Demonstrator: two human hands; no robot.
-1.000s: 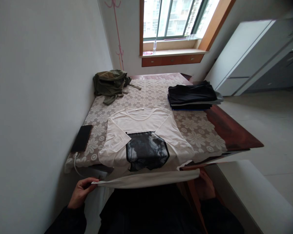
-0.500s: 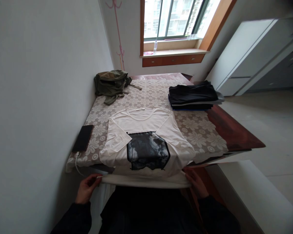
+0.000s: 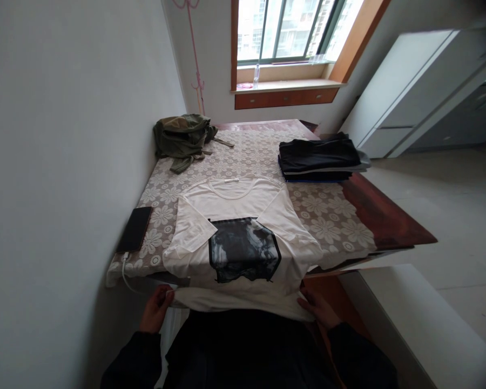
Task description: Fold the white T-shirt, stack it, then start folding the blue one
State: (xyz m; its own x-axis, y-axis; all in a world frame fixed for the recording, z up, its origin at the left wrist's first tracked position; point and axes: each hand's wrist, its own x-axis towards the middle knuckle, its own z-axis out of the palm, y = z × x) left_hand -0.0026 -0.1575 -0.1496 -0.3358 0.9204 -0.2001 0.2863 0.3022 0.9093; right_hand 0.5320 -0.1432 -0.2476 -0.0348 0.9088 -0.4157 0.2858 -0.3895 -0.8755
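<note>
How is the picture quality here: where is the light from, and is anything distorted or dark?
Head view: daylight enters by the window, which is overexposed; straight edges bend toward the corners; both hands, left hand and right hand, sit in dim shadow under the white T-shirt.

White T-shirt (image 3: 243, 216): soft matt cloth, smooth, with a dark print (image 3: 243, 249) of faint sheen. Lace tablecloth (image 3: 328, 221): pale, openwork, flower-patterned, rough-looking. Tabletop (image 3: 384, 216): reddish wood, glossy. Phone (image 3: 135, 229): black, smooth, shiny. Folded dark clothes (image 3: 319, 159): matt fabric. Olive garment (image 3: 182, 139): crumpled, dull cloth.
</note>
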